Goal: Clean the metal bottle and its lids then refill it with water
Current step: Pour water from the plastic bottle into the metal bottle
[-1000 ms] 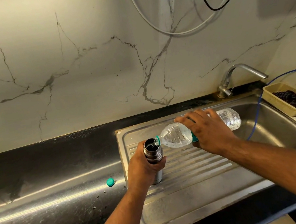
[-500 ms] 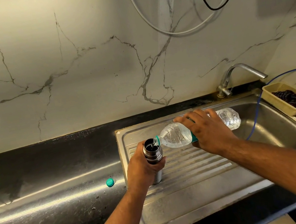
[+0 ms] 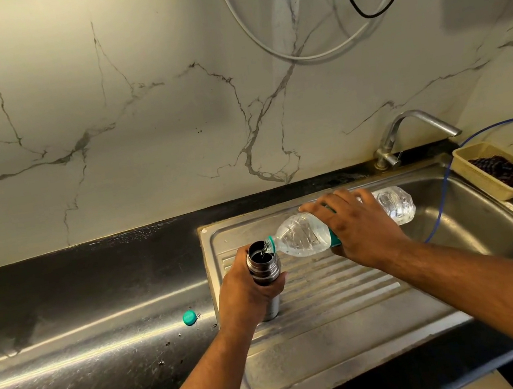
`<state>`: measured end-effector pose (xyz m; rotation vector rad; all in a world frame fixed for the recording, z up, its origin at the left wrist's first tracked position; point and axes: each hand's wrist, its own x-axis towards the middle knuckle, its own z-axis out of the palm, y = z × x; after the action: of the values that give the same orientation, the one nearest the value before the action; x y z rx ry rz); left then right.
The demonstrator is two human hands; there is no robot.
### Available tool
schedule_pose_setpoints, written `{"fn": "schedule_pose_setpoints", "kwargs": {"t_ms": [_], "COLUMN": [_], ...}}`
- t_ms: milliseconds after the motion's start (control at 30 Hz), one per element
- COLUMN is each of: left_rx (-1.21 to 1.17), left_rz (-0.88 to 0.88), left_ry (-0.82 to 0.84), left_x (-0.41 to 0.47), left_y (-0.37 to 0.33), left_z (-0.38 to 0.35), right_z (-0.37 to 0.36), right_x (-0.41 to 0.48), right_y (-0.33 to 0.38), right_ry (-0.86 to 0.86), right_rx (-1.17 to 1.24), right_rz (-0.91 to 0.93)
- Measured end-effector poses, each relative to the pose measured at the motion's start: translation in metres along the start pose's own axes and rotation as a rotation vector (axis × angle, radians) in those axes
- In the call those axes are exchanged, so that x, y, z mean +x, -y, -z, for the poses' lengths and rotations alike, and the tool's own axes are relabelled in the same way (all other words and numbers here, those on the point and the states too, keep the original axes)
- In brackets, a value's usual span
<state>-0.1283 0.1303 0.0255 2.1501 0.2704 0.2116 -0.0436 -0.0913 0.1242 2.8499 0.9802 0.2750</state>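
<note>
**Water pour into the metal bottle (image 3: 264, 264) at the sink**

The metal bottle stands upright with its base on the ribbed steel drainboard (image 3: 335, 332), near that board's left edge. Its mouth is open and dark inside. The left hand (image 3: 246, 292) is wrapped round the bottle's middle, fingers curled about the body and thumb showing on the right side, so only the neck and the lowest part of the bottle show.

The right hand (image 3: 363, 228) grips a clear plastic bottle (image 3: 301, 239) from above, fingers over the far side and thumb beneath, covering its teal label band. This bottle lies almost level, its base over the sink basin (image 3: 486, 226) and its neck tipped slightly down. Its teal neck ring sits right at the metal bottle's rim, and a thin run of water passes from one mouth into the other. Water lies along the plastic bottle's lower side.

A small teal cap (image 3: 189, 317) lies alone on the black countertop (image 3: 65, 306), left of the drainboard and apart from both bottles. Behind the basin a curved steel tap (image 3: 405, 128) rises against the veined marble wall (image 3: 139, 128). A blue hose (image 3: 443, 203) drops into the basin, and a yellow basket (image 3: 478, 174) with something dark in it sits at the sink's far right corner.
</note>
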Motion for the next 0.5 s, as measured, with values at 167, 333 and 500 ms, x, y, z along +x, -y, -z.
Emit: {"fn": "schedule_pose_setpoints", "kwargs": {"t_ms": [167, 333, 500], "left_rx": [-0.001, -0.002, 0.003], "left_rz": [0.007, 0.007, 0.009], "left_ry": [0.007, 0.007, 0.007], "left_x": [0.0009, 0.0007, 0.0014], "left_y": [0.0003, 0.0006, 0.0009], "left_z": [-0.0001, 0.0006, 0.0012], "right_z": [0.0004, 0.0003, 0.0011], "right_x": [0.0011, 0.0012, 0.0031], "right_y": [0.0002, -0.0005, -0.0002], "right_ry": [-0.001, -0.004, 0.0], "right_rx": [-0.003, -0.016, -0.033], "right_rz": [0.004, 0.009, 0.009]}}
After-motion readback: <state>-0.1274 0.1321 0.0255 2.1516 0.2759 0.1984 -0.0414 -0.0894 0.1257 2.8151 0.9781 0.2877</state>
